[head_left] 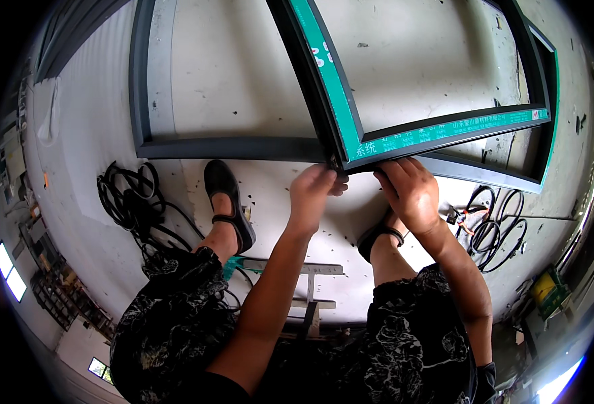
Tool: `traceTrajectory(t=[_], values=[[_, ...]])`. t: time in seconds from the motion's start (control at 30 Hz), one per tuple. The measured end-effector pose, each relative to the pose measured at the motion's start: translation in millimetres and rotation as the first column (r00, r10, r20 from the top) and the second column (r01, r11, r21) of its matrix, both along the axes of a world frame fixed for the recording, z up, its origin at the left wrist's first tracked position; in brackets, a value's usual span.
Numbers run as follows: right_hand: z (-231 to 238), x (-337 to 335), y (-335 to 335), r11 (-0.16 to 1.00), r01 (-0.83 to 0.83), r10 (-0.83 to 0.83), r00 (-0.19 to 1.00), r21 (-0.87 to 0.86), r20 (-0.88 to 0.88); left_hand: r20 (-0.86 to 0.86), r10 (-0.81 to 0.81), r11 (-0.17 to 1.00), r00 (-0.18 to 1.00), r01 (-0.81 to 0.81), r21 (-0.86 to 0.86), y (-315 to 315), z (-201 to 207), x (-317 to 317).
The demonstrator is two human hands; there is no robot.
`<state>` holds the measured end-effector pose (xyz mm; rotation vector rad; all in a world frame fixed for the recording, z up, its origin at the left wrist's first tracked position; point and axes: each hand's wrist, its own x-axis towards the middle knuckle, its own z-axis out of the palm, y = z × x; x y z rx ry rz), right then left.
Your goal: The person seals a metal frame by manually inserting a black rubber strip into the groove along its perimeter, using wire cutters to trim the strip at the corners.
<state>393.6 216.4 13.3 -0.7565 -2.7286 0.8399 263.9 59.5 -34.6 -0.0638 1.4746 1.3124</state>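
Observation:
A dark grey window sash frame (438,132), with green protective film on its face, lies over a larger grey window frame (233,147). My left hand (312,193) is closed at the sash's near left corner, its fingers curled inward; what they pinch is hidden. Just right of that corner, my right hand (410,190) grips the sash's near edge with bent fingers, the thumb below. Between the two hands a thin black edge (364,169) runs along the underside of the rail; whether it is a separate strip I cannot tell.
Coiled black cable (130,202) lies by my left foot. More black cable (492,232), with a small orange-handled tool (469,219), lies to the right. A metal stand (310,269) is between my legs. My feet stand on the pale floor (277,222).

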Motion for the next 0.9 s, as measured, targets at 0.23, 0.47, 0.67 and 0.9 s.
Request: traceTrajectory(t=[0.23,0.47,0.67,0.9], values=[[-10.1,6.6,-1.3,0.991,0.06,-0.055,0.998,0.117,-0.041,0.118,0.031,0.992,0.993,-0.045,0.115,4.9,3.3,6.5],[-14.1,8.3,-0.4,0.976,0.05,-0.037,0.997,0.211,-0.064,0.237,0.094,0.99,0.967,-0.115,0.076,13.9,7.8,14.0],[-10.8,5.7,3.1,0.975,-0.011,0.017,0.999,0.221,-0.027,0.215,0.126,0.987,0.968,-0.144,0.068,9.1,-0.7,15.7],[-4.3,22.7,22.1,0.991,-0.032,0.021,0.996,0.129,0.081,0.249,0.145,0.986,0.958,-0.161,0.043,11.5,1.4,18.3]])
